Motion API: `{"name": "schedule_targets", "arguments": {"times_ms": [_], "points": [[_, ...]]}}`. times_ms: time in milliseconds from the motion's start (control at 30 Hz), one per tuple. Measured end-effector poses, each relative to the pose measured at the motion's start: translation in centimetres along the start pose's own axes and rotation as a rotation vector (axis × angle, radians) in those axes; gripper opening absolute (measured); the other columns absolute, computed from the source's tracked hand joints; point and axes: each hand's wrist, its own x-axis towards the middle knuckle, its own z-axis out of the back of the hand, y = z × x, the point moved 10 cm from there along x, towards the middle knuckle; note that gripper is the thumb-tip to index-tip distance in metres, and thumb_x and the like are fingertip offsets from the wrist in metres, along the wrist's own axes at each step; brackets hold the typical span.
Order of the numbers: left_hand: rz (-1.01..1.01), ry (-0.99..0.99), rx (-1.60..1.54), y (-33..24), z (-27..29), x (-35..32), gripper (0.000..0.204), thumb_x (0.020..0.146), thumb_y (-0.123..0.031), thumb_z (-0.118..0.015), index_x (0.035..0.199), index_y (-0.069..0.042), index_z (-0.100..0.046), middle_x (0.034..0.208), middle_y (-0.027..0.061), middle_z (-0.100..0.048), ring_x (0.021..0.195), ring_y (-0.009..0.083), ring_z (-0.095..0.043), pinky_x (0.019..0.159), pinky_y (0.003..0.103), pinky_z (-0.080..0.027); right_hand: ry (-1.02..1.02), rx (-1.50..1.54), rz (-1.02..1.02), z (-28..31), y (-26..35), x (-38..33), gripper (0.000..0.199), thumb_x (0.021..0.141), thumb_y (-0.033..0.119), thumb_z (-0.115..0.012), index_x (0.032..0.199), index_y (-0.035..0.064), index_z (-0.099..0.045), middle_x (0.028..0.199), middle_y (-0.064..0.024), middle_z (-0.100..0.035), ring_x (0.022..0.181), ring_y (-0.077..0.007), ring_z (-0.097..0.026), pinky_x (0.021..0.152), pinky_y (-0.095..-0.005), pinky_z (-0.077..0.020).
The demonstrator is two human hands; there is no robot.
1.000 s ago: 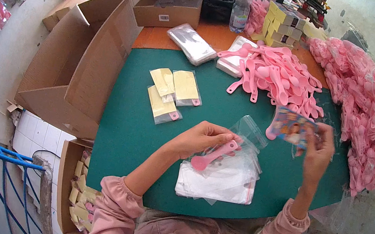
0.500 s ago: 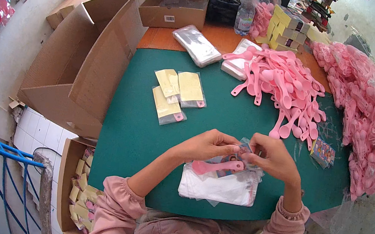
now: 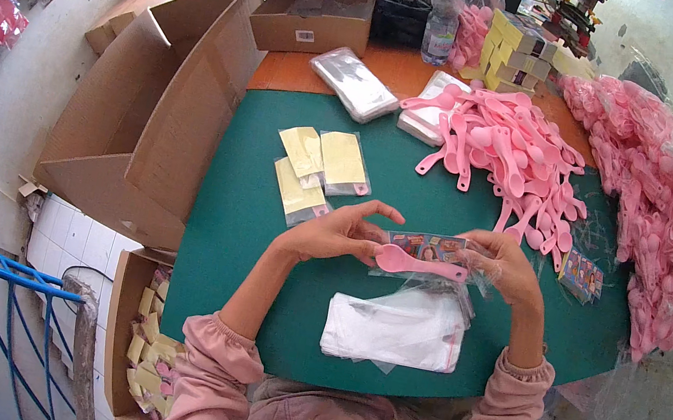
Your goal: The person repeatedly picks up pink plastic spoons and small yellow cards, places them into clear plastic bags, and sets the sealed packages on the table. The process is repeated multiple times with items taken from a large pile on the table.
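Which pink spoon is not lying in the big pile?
The pink spoon held sideways between the left hand and right hand, apart from the spoon pile.

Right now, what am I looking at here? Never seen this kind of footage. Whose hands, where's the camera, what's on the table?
There is no machine: a person works with two bare hands. The one picture comes from a fisheye camera on their head, looking down, so straight edges bend near the rim. The left hand and right hand together hold a pink plastic spoon and a small printed card in a clear bag, above a green mat. Below them lies a stack of clear bags. A pile of loose pink spoons and three yellow packets lie farther back, with open cardboard boxes on the left.
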Motion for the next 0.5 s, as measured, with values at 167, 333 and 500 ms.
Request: {"name": "schedule_targets", "arguments": {"times_ms": [167, 333, 500], "points": [[-0.030, -0.068, 0.021, 0.5, 0.0, 0.7, 0.050, 0.082, -0.012, -0.060, 0.124, -0.007, -0.035, 0.093, 0.0088, -0.059, 0.084, 0.0112, -0.057, 0.071, 0.025, -0.050, 0.019, -0.217, 0.122, 1.0, 0.4, 0.2, 0.013, 0.074, 0.008, -0.066, 0.078, 0.0003, -0.057, 0.066, 0.0020, -0.053, 0.057, -0.0024, -0.045, 0.053, -0.0189, -0.0381], [-0.095, -0.407, 0.121, 0.8, 1.3, 0.6, 0.048, 0.091, -0.024, -0.047, 0.131, -0.011, -0.023, 0.095, 0.0128, -0.058, 0.086, 0.0158, -0.058, 0.072, 0.028, -0.050, -0.335, -0.495, 0.260, 1.9, 3.9, 0.0, 0.019, 0.075, 0.010, -0.065, 0.090, 0.0002, -0.059, 0.070, -0.0035, -0.057, 0.061, -0.0073, -0.053, 0.057, -0.0214, -0.0434], [0.088, -0.217, -0.469, 2.4, -1.7, 0.5, 0.055, 0.094, -0.031, -0.036, 0.136, -0.014, -0.006, 0.109, 0.0228, -0.054, 0.099, 0.0275, -0.057, 0.081, 0.035, -0.049, -0.029, -0.726, 0.523, -3.9, 4.8, -0.6, 0.033, 0.071, 0.011, -0.067, 0.102, 0.0025, -0.057, 0.103, -0.0148, -0.053, 0.092, -0.0260, -0.056, 0.077, -0.0328, -0.0458]]}}
